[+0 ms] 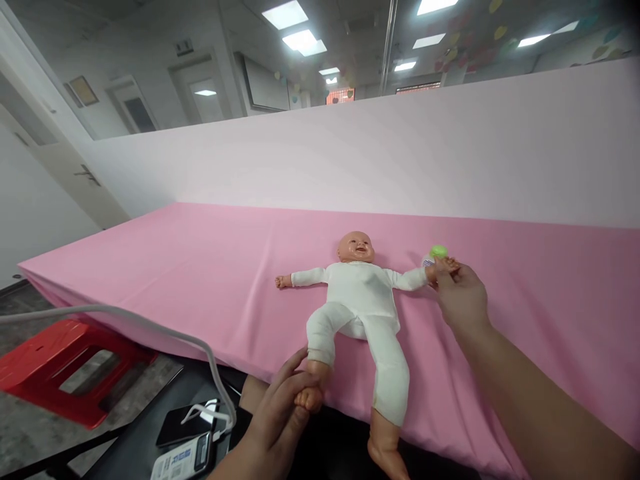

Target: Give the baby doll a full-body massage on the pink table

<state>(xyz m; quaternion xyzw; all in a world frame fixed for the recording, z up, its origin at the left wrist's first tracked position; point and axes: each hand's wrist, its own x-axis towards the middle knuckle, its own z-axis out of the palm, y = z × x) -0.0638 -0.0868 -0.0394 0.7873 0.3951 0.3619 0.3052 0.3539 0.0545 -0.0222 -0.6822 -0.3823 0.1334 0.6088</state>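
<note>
Right arm [545,403] reaches in low, and two hands hold one doll [357,287]

It comes up from the lower right of the frame. The right hand [463,290], right of the middle, pinches the doll's small hand [451,263] between thumb and fingers. The left hand [280,407], at the bottom middle, curls round the doll's foot [310,399], thumb by the toes. The doll lies face up on a pink cloth [200,267], a bit right of the middle of the frame, arms out wide.

The holding looks done: one small hand and one foot are both held. Letting go is not done. The other small fist [283,281], to the left, and the bare leg [384,440], at the bottom, have no hand on them. The white suit [360,283] is on.

A green lid [439,251] is just behind the held small hand; I cannot tell if they touch. At the lower left are a red stool [45,357], a cable [150,319] and a white power pack [180,461].
</note>
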